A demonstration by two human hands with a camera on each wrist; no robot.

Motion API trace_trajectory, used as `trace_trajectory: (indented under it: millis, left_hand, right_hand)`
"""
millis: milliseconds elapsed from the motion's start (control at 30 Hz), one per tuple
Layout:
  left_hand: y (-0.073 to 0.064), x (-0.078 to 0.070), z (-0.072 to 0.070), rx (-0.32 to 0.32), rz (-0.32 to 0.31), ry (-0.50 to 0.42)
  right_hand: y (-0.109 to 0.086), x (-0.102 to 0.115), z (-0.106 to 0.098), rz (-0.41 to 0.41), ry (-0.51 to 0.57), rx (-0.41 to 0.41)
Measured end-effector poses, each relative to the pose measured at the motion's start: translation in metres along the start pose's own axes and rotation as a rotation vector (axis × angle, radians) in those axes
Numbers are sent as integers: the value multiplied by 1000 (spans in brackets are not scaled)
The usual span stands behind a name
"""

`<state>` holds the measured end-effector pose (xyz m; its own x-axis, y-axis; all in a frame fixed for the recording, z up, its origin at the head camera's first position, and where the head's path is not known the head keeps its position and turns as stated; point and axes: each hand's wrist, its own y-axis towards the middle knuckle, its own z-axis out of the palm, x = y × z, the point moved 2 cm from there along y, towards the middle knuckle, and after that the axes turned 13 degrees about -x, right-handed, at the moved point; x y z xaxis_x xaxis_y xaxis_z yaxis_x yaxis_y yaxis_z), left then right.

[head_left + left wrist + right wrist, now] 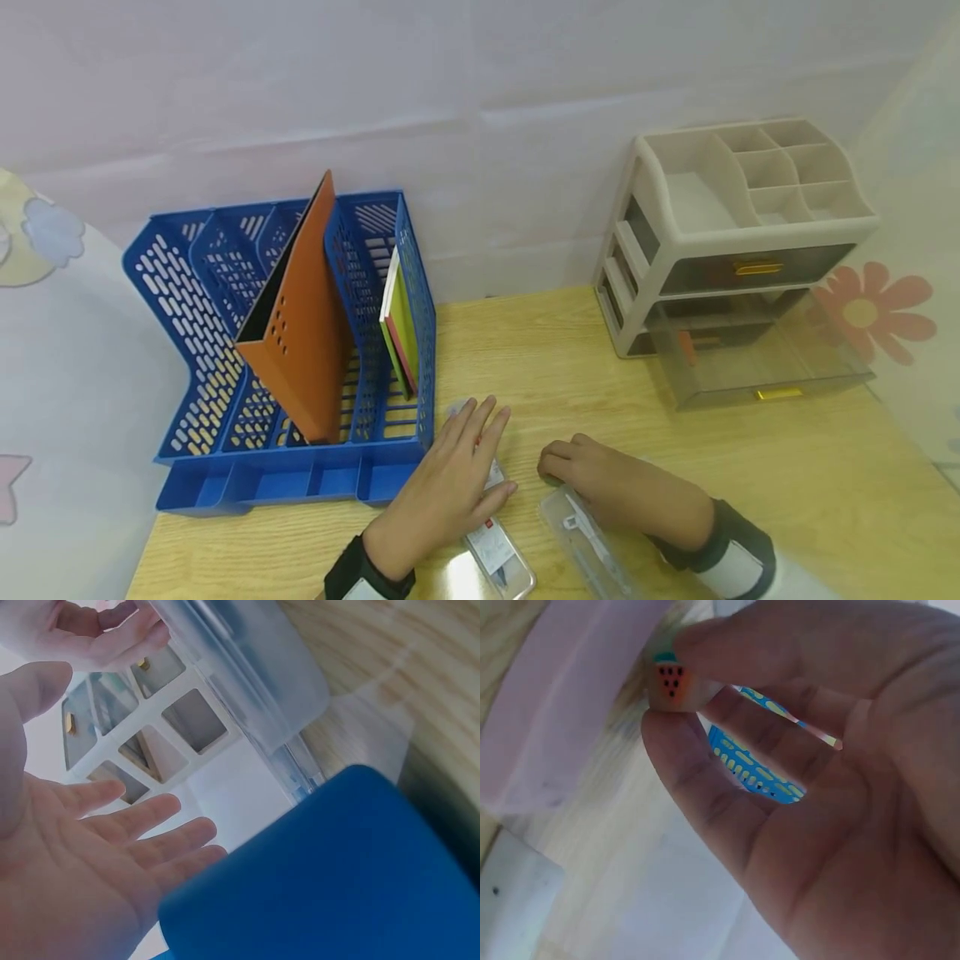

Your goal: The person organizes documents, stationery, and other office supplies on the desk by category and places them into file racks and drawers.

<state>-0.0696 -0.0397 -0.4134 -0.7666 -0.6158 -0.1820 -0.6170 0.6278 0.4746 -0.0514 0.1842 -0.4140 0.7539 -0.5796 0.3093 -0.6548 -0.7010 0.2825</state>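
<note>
My right hand [600, 479] pinches a small pale piece with a watermelon-slice picture [673, 684] between thumb and fingertips, low over the table. Just below that hand, a clear plastic case [564, 533] holds a slim white tool [588, 529] whose kind I cannot make out. My left hand [450, 479] is spread with straight fingers, holding nothing, above another clear case [521, 579] with a white label inside. That hand covers part of this case. In the left wrist view the left palm [82, 855] faces up beside a blue edge [322, 877].
A blue file rack [292, 462] stands at the left, with an orange folder [311, 325] and thin booklets [401, 321] upright in it. At the right back is a beige drawer unit [660, 250]; its clear drawer [750, 383] is pulled out, with an orange item [687, 347] inside.
</note>
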Motion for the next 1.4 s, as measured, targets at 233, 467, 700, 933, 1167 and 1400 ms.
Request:
trace_trajectory:
  millis: [233, 467, 700, 933, 1167, 1400]
  left_hand:
    - [1, 0, 1, -5, 10, 36]
    - [1, 0, 1, -4, 10, 31]
    - [1, 2, 2, 5, 8, 43]
    - [2, 2, 5, 21, -6, 30]
    - [1, 1, 5, 10, 8, 54]
    - [0, 3, 8, 0, 4, 46]
  right_hand:
    - [1, 3, -2, -2, -111, -5]
    - [0, 2, -6, 74, -180, 40]
    - [3, 3, -17, 99, -129, 40]
    - [4, 7, -31, 50, -109, -83]
    - [6, 5, -45, -54, -87, -317]
    - [3, 9, -75, -98, -118, -450]
